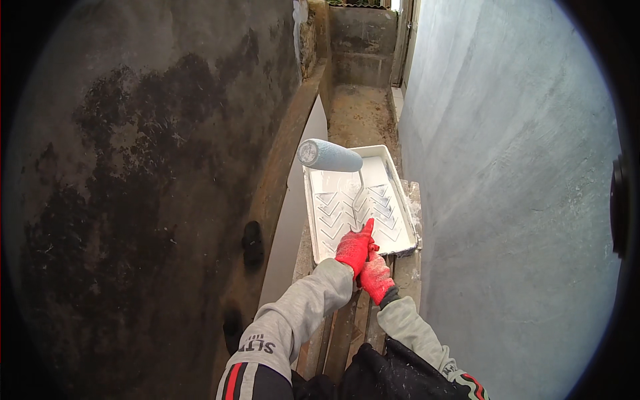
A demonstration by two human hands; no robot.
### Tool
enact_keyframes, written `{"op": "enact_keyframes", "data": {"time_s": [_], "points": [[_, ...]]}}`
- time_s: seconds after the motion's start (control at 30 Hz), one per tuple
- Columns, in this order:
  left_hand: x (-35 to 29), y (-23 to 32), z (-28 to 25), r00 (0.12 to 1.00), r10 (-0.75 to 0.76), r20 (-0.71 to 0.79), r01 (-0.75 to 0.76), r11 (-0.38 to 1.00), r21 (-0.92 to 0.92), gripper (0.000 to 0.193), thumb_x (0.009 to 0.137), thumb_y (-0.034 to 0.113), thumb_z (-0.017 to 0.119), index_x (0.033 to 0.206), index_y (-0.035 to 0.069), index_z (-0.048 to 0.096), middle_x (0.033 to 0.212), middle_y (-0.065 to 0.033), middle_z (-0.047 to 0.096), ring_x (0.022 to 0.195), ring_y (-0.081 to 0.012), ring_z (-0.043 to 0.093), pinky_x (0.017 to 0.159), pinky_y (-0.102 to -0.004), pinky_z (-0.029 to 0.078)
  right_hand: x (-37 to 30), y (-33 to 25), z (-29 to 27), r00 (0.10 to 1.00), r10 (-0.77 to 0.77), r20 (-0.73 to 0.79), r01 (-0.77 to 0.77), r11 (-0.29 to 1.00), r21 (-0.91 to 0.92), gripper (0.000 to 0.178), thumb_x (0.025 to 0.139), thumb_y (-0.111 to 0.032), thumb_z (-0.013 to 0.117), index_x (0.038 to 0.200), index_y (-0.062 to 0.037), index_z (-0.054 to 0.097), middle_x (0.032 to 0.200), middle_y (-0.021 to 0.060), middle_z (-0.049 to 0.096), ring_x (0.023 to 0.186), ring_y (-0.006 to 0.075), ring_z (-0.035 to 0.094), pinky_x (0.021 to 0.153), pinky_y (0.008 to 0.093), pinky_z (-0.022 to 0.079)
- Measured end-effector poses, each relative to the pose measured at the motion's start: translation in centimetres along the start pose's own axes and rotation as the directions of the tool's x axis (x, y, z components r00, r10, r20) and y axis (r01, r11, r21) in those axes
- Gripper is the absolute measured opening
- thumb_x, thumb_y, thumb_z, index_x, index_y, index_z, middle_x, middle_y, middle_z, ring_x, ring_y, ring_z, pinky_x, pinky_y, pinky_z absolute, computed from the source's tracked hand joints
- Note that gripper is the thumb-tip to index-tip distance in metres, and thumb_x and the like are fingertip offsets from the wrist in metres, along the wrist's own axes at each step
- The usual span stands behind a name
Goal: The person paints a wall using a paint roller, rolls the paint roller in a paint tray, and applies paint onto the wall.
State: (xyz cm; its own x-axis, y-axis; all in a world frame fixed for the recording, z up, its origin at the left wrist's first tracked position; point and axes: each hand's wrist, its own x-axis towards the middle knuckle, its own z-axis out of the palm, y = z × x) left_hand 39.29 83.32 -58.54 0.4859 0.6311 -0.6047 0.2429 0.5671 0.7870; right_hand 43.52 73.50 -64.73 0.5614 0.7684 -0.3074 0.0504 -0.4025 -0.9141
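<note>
A paint roller [337, 159] with a pale blue, paint-wet sleeve is held up over the white paint tray [408, 230]. Its bent wire frame runs down to my left hand [353, 248], in a red glove, which is closed round it with one finger stretched along it. Just behind and below, my right hand [376, 277], in a dusty red glove, is closed against the left at the handle end. The handle itself is hidden by the gloves. White paint coats the ribbed floor of the tray, which has chevron ridges.
Under the tray is a paint-stained wooden bench [343, 327]. A pale grey wall [507, 187] rises close on the right; a dark, patchy wall [153, 167] stands on the left. A white panel [287, 227] leans beside the bench, near a black shoe [253, 245].
</note>
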Motion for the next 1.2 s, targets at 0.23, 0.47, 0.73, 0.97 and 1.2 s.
{"op": "enact_keyframes", "data": {"time_s": [0.23, 0.47, 0.73, 0.97, 1.2], "points": [[0.2, -0.5, 0.0, 1.000, 0.015, 0.003, -0.015, 1.000, -0.022, 0.056, 0.093, 0.053, 0.059, 0.066, 0.004, 0.056, 0.059, -0.0067, 0.059, 0.060, -0.0193, 0.065, 0.060, -0.0319, 0.050, -1.3, -1.4, -0.3, 1.000, -0.002, -0.031, 0.000, 0.998, -0.064, 0.048, 0.087, -0.019, 0.063, 0.133, -0.0067, 0.052, 0.086, 0.0132, 0.067, 0.073, 0.0222, 0.064, 0.067, 0.0369, 0.050], [0.6, -1.0, -0.2, 0.996, 0.083, 0.038, -0.083, 0.997, 0.005, 0.055, 0.093, 0.053, 0.059, 0.067, 0.004, 0.056, 0.058, -0.0065, 0.057, 0.058, -0.0197, 0.064, 0.059, -0.0319, 0.050, -0.8, -0.9, -0.2, 0.997, -0.038, -0.061, 0.023, 0.974, -0.225, 0.048, 0.089, -0.020, 0.061, 0.134, -0.0070, 0.051, 0.090, 0.0173, 0.067, 0.077, 0.0297, 0.066, 0.070, 0.0394, 0.050], [1.3, -1.4, -0.1, 1.000, 0.003, 0.030, 0.001, 0.990, -0.140, 0.052, 0.092, 0.050, 0.063, 0.069, 0.004, 0.054, 0.058, -0.0064, 0.054, 0.058, -0.0214, 0.064, 0.059, -0.0338, 0.051, -0.8, -1.0, -0.3, 0.999, -0.024, -0.023, 0.019, 0.985, -0.169, 0.050, 0.087, -0.024, 0.062, 0.133, -0.0064, 0.052, 0.090, 0.0194, 0.067, 0.079, 0.0346, 0.068, 0.070, 0.0413, 0.051], [1.8, -2.0, -0.2, 0.992, 0.120, 0.023, -0.121, 0.992, 0.034, 0.053, 0.093, 0.050, 0.062, 0.071, 0.001, 0.055, 0.058, -0.0068, 0.055, 0.057, -0.0210, 0.064, 0.059, -0.0336, 0.050, -0.8, -1.2, -0.3, 0.996, -0.076, -0.050, 0.067, 0.983, -0.173, 0.047, 0.087, -0.022, 0.061, 0.131, -0.0053, 0.053, 0.083, 0.0200, 0.067, 0.073, 0.0319, 0.069, 0.062, 0.0409, 0.052], [0.7, -0.5, 0.6, 1.000, 0.003, -0.016, -0.006, 0.984, -0.176, 0.054, 0.091, 0.051, 0.064, 0.074, 0.000, 0.057, 0.060, -0.0072, 0.056, 0.057, -0.0210, 0.064, 0.056, -0.0335, 0.049, -1.4, -3.1, -1.3, 1.000, 0.001, 0.001, 0.000, 0.979, -0.203, 0.047, 0.088, -0.023, 0.059, 0.130, -0.0048, 0.052, 0.086, 0.0213, 0.066, 0.072, 0.0333, 0.068, 0.061, 0.0418, 0.053]]}}
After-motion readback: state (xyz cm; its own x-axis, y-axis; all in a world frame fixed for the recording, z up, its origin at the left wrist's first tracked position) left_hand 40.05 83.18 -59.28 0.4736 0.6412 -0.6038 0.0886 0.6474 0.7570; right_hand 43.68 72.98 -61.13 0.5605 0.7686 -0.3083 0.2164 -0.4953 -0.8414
